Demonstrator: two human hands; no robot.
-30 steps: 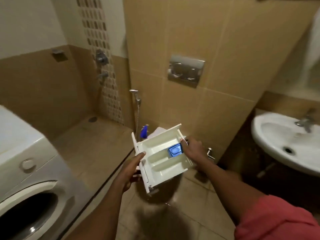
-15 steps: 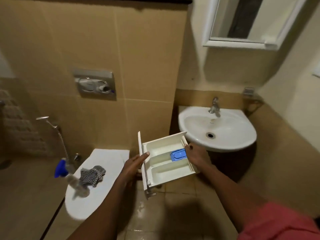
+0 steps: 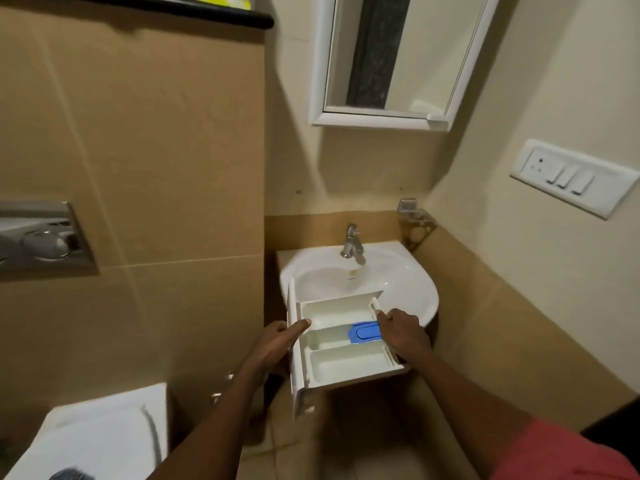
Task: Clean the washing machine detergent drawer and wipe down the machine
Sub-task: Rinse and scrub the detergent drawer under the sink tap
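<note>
**Drawer held at the sink's edge**

While tan tiles cover the wall on the left and cream paint the wall on the right, a white-framed mirror (image 3: 398,57) hangs above a white sink (image 3: 412,282) fixed in the corner. A white toilet lid (image 3: 100,434) fills the lower left, with a chrome flush plate (image 3: 41,237) on the tiles above it. On the right wall sits a white switch panel (image 3: 571,178). A chrome tap (image 3: 352,242) stands at the back of the sink.

In front of the sink, its far end overlapping the near rim, the white detergent drawer (image 3: 346,365) is held up in the air between both hands, open side upward, with its front panel at the left. The left hand (image 3: 277,344) grips that panel end, thumb stretched over the top edge and the other fingers hidden behind it. The right hand (image 3: 403,330) clasps the opposite end, fingers curled together over the rim. A small blue insert (image 3: 363,333) lies in the middle compartment, just beside the right hand's fingers.
</note>
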